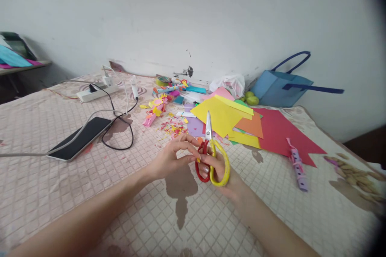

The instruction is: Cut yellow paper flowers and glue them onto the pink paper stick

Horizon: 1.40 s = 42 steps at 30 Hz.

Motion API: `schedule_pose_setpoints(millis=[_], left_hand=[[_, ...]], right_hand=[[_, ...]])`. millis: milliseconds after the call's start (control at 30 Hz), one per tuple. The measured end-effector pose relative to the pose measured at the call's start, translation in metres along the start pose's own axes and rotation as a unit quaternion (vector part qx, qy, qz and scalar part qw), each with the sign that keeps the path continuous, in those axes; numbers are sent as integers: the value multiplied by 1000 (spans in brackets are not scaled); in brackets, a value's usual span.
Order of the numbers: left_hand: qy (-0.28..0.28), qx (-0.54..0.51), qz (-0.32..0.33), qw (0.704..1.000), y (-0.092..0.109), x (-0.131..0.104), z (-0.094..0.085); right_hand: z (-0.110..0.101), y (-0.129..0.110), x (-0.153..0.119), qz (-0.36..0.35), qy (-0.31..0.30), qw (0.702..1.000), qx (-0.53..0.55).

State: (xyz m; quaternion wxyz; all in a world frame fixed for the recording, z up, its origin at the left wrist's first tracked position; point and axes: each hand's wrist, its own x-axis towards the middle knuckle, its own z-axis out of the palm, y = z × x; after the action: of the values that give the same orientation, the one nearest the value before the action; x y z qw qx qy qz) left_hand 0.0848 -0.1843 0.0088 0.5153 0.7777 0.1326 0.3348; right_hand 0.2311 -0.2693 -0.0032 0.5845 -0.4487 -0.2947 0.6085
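Scissors [208, 128] with one red and one yellow handle point away from me, blades together, held in my right hand [221, 168]. My left hand [175, 154] is beside the red handle, its thumb and index finger brought together near the right fingertips. A tiny yellow piece [198, 160] shows between the fingertips of the two hands; an orange bit [200, 140] appears just above the left fingers. Beyond the blades lie yellow paper [217, 114], orange paper [253, 124] and purple paper [194, 126].
Paper scraps [175, 128] and a pink decorated roll [155, 111] lie behind my left hand. Left are a black tablet [80, 138], cables and a power strip [98, 93]. Right are red paper [280, 132], a purple roll [297, 168] and a blue bag [280, 88].
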Motion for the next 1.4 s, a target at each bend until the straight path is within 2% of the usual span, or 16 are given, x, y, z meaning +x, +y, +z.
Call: schedule_pose_setpoints(millis=[100,200,300,367,467,600,1267,1400], left_hand=[[10,-27,-18,999,1,1,1],[49,-71,-113,990,-2,1,3],[31,-97,-215,971,-7,0,9],[12,-125,-243,962,-11,-2,14],[12,-151,-244,958,-15,-4,17],[15,-135,-240,961,-15,-4,18],[53,-132,-233,962,-15,-4,20],[37,-114,-240,963,-17,-4,19]], right_hand=[[-3,0,0,-19,-4,1000,-16],[-4,-1,0,-49,50,994,-87],[-4,-1,1,-83,109,977,-164],[-5,0,2,-107,113,970,-187],[-7,3,2,-136,110,964,-198],[-7,4,3,-155,113,962,-194],[-7,2,5,-148,133,963,-184],[-7,1,5,-138,131,964,-186]])
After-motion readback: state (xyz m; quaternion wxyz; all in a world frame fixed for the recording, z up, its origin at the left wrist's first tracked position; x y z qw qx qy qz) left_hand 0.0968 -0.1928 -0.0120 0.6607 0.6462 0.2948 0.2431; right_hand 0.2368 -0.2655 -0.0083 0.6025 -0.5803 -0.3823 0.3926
